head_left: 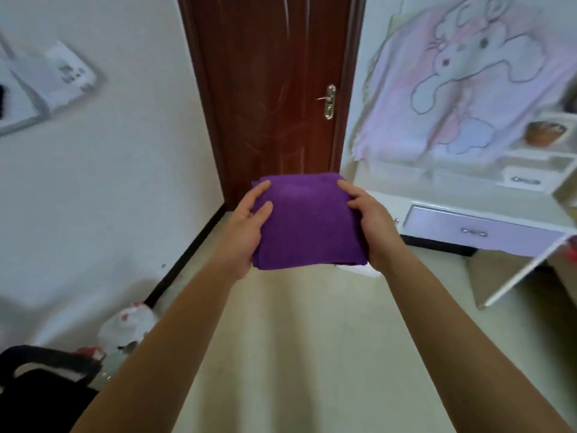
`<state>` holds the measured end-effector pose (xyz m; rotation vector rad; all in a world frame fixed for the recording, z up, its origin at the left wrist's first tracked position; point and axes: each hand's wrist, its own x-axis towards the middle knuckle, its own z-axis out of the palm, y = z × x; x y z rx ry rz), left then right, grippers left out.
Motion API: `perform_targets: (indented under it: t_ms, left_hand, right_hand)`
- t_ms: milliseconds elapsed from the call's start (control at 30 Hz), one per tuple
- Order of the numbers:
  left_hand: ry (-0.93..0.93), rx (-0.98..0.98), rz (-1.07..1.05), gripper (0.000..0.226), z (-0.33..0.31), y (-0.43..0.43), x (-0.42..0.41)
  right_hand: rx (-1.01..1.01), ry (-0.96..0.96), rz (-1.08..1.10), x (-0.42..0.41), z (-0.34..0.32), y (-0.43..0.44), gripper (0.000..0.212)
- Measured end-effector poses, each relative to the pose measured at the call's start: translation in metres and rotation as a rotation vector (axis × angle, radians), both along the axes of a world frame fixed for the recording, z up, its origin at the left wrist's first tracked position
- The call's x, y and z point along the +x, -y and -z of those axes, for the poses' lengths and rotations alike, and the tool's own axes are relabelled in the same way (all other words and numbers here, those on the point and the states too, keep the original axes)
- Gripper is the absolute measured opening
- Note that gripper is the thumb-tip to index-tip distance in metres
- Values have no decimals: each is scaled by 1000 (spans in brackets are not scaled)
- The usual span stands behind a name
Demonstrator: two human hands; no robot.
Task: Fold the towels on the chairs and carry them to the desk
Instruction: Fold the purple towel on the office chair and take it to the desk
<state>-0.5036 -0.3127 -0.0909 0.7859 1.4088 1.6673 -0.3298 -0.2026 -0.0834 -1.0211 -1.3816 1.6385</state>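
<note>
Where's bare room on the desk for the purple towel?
Bare desktop strip between the hem of the pink blanket and the lavender drawer, left of the small drawer unit. Crowded at right: shelves with a brown object.

Your two arms are all of you that shows. Your left grip (246,226) and right grip (371,223) are bare hands, the skin uncovered across the backs, knuckles and wrists. Behind each grip runs a bare forearm. The left forearm (175,332) and the right forearm (452,332) are both slim at the wrist and broaden steadily away from the grip toward the lower edge, where the wide lens swells them. The fingers (260,186) look slender with rounded tips. The picture is soft, so your nails and finer skin detail cannot be made out.
</note>
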Motion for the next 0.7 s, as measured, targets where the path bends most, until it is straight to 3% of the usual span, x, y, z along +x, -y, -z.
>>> perform_targets:
  t_ms: [200, 433, 700]
  left_hand:
    - [-49, -9, 141, 35, 2, -115, 97]
    - [-56, -37, 258, 33, 23, -251, 151]
    - [-94, -106, 442, 32, 33, -466, 197]
  right_hand:
    - [14, 2, 129, 117, -5, -76, 28]
    - [41, 23, 241, 177, 28, -188, 37]
    - [82, 111, 403, 235, 42, -376, 45]
